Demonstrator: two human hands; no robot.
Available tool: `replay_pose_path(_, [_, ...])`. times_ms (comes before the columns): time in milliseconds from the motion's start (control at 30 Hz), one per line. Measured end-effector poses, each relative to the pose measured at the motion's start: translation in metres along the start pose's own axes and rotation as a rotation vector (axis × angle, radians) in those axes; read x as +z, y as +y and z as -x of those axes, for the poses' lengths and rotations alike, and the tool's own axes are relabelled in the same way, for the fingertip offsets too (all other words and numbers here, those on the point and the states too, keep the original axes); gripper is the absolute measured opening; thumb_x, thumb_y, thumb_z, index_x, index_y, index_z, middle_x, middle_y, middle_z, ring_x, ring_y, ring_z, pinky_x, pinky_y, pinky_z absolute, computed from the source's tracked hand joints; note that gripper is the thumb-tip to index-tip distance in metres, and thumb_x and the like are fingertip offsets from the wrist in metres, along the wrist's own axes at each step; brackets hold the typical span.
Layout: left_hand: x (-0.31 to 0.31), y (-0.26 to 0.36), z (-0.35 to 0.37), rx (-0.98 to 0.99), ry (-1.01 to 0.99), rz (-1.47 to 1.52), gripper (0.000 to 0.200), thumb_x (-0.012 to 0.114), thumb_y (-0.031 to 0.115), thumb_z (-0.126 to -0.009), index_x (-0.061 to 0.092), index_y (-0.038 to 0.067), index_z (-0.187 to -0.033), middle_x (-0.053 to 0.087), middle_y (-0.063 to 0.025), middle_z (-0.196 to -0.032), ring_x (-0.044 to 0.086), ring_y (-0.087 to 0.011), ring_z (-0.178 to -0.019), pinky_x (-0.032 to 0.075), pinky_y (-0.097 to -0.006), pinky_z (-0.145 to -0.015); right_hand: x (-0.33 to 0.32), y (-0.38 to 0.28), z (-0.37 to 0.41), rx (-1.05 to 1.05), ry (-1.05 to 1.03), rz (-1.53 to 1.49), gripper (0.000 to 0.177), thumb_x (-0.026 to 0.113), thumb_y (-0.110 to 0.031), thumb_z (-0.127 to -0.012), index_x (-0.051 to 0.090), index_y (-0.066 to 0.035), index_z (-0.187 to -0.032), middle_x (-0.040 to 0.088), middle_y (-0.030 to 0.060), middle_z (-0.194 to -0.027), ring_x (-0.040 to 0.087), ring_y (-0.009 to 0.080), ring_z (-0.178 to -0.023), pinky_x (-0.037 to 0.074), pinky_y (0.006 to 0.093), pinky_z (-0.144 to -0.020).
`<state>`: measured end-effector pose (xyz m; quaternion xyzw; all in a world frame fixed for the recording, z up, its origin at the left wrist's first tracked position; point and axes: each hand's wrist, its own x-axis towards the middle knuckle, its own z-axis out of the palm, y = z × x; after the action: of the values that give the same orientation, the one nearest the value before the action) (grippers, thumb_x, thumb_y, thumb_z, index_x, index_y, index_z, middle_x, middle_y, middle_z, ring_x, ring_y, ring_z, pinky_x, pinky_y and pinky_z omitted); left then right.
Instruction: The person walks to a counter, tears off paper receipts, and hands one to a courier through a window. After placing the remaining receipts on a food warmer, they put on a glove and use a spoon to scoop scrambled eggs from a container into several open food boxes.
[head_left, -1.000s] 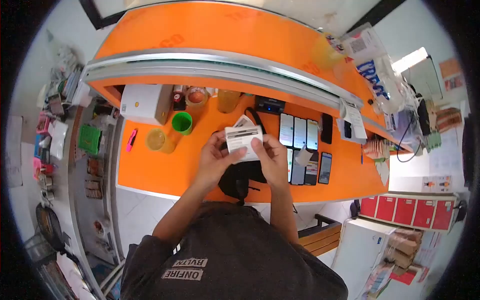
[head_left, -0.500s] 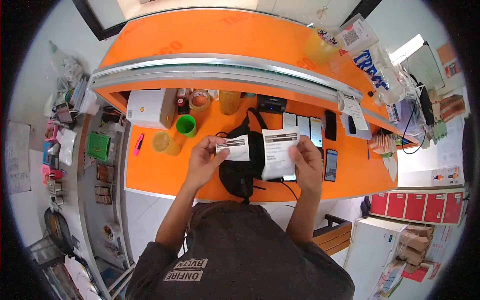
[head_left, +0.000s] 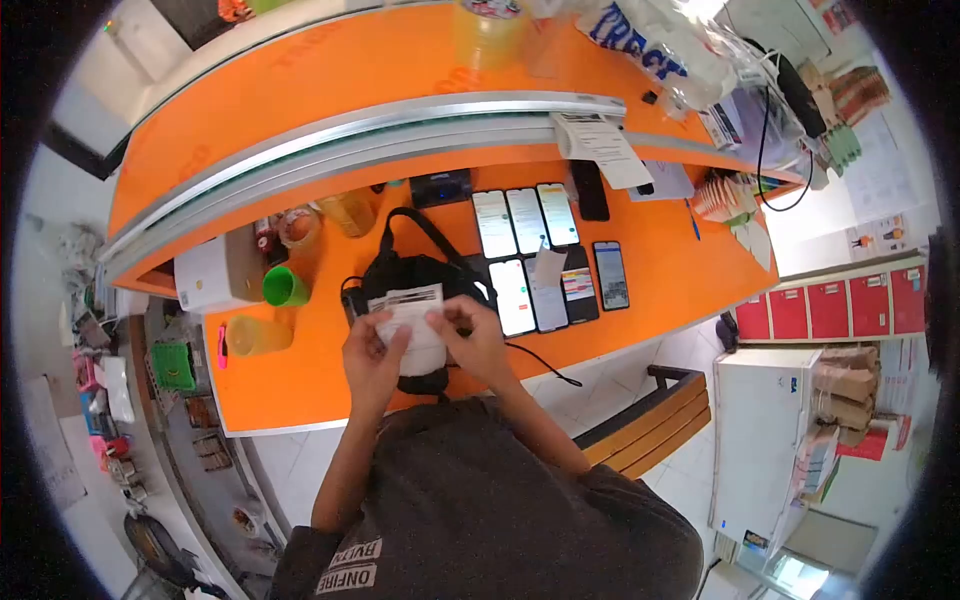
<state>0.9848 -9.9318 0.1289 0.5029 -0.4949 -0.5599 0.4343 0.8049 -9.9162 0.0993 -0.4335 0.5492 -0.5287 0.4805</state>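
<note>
Printed paper slips are held together between my two hands, above a black bag on the orange counter. My left hand pinches their left side, thumb on top. On the right side, my right hand has its fingertips closed on the slips' upper edge. Several phones with lit screens lie right of the bag, among them one in the back row and one farther right. A small paper piece rests over the phones.
At the left stand a green cup, a yellow cup, a white box-shaped device and a pink marker. A metal-edged shelf crosses behind. A dark phone lies near hanging receipts.
The slips, earlier apart in separate hands, are now together. My right hand has moved left toward my left hand. The view has turned and shifted, showing more phones.
</note>
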Motion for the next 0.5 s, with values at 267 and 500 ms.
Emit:
replay_pose_path(267, [-0.024, -0.014, 0.042, 0.0, 0.278, 0.044, 0.019, 0.064, 0.0, -0.092, 0.051, 0.005, -0.105, 0.064, -0.0095, -0.103, 0.06, -0.0126, -0.091, 0.048, -0.0258, -0.079, -0.107, 0.037, -0.059, -0.052, 0.723, 1.282, 0.052, 0.073, -0.046, -0.082, 0.054, -0.002, -0.102, 0.064, 0.0171, -0.09, 0.064, 0.0365, -0.088, 0.053, 0.0484, -0.073])
replay_pose_path(500, [-0.045, -0.002, 0.088, -0.088, 0.381, 0.031, 0.011, 0.059, 0.001, -0.094, 0.062, 0.002, -0.105, 0.065, -0.0058, -0.1, 0.059, -0.0107, -0.089, 0.046, -0.0247, -0.08, -0.076, 0.015, -0.052, -0.148, 0.255, 0.41, 0.017, 0.063, -0.008, -0.091, 0.062, 0.001, -0.104, 0.067, 0.01, -0.096, 0.067, 0.0246, -0.087, 0.055, 0.0388, -0.074])
